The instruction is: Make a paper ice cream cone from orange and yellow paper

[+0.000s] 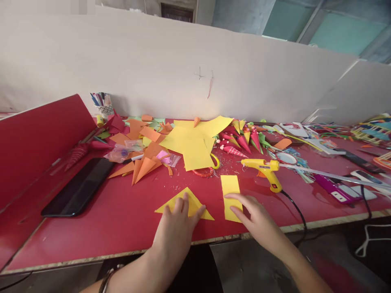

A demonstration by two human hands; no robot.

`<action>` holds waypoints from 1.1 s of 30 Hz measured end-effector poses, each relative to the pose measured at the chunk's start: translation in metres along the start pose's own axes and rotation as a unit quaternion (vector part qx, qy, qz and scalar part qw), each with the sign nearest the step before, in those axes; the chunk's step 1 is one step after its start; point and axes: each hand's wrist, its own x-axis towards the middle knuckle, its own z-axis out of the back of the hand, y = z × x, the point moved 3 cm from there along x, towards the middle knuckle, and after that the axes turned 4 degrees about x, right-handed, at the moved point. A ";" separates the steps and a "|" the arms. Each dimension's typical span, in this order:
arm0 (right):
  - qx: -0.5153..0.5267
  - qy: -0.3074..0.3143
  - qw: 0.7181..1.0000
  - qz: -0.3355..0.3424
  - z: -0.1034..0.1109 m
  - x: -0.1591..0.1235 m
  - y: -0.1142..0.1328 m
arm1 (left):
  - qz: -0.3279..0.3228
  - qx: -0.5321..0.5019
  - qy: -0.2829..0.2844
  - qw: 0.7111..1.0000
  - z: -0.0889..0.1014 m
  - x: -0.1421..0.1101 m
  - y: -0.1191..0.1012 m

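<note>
My left hand presses with spread fingers on a yellow paper triangle that lies flat near the table's front edge. To its right, my right hand reaches over a yellow paper strip, thumb and forefinger apart on or just above its right side; whether they touch it is hard to tell. Between the strip and the pile, larger yellow sheets partly cover scissors with a yellow and orange handle. A yellow glue gun with a long clear stick lies to the right of the strip.
The red table meets a pale wall. Left are a black phone, orange paper pieces and a pen cup. Small paper cones lie behind the glue gun, and a purple power strip with cables is at right.
</note>
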 end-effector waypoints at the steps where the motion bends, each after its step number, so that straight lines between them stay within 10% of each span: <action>1: 0.023 -0.002 1.000 0.012 0.002 0.002 0.005 | -0.009 -0.023 -0.025 0.999 0.003 0.003 0.005; 5: 0.099 0.019 0.993 0.064 0.000 0.011 0.037 | -0.050 -0.227 -0.118 0.965 0.023 0.008 0.026; 10: 0.139 0.043 0.980 0.136 -0.017 0.022 0.072 | 0.002 -0.477 -0.073 0.876 0.026 0.007 0.051; 20: -0.074 -0.029 0.992 0.096 -0.058 0.030 0.063 | 0.299 -0.123 -0.190 0.927 0.010 0.013 0.184; 29: -0.050 -0.040 0.994 0.084 -0.061 0.026 0.064 | 0.269 0.024 -0.165 0.949 0.001 0.060 0.204; 33: -0.007 -0.013 0.997 0.077 -0.054 0.027 0.062 | 0.012 -0.092 -0.159 0.983 0.011 0.041 0.152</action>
